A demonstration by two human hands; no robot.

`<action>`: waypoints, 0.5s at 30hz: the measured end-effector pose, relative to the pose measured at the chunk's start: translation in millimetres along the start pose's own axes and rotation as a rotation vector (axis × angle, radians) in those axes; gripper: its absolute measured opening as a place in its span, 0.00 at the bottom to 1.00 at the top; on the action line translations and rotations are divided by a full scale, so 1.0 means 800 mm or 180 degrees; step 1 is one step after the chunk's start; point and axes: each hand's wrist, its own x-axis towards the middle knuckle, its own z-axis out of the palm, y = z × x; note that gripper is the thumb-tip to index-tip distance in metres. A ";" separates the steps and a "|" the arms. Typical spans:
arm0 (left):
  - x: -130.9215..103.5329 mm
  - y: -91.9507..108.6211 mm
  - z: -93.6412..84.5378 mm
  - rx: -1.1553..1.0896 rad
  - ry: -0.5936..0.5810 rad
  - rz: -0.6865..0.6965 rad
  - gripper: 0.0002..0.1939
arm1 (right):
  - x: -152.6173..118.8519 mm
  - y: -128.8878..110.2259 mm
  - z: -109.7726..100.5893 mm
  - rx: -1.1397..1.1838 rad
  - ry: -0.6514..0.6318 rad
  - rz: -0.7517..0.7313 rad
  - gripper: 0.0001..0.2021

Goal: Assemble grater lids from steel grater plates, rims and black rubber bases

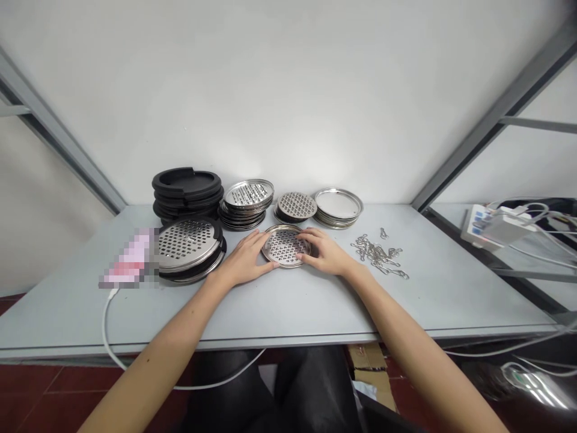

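A round metal grater disc (pixel 285 245) with rows of punched holes lies on the grey table in front of me. My left hand (pixel 246 260) grips its left rim, with the thumb at the near edge and the fingers along the far side. On the opposite rim, my right hand (pixel 331 252) holds the disc, thumb and fingertips reaching over its edge. Just behind stand a stack of grater discs (pixel 249 193), a smaller stack with a finer holed disc (pixel 296 205) on top, and a pile of plain metal rings or lids (pixel 338 203).
At left are stacked black rings (pixel 187 183) and holed discs set in black rims (pixel 184 243). A blurred pink object (pixel 130 258) with a white cable (pixel 106 319) lies beside them. Small metal clips (pixel 378 254) are scattered at right, and a power strip (pixel 478 225) sits farther right.
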 end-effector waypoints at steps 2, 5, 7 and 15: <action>0.000 0.000 0.000 0.0033 0.0054 0.0041 0.37 | 0.000 0.000 -0.001 -0.0020 -0.0019 0.0042 0.25; 0.001 0.003 -0.003 0.0136 0.0172 0.0112 0.32 | 0.000 -0.001 0.000 -0.0021 -0.0040 0.0091 0.25; 0.003 0.006 -0.005 0.0194 0.0245 0.0117 0.29 | 0.000 -0.002 0.001 -0.0003 -0.0055 0.0121 0.24; 0.004 0.006 -0.006 0.0295 0.0561 -0.0134 0.20 | 0.000 -0.009 0.000 0.0140 -0.0026 0.0203 0.21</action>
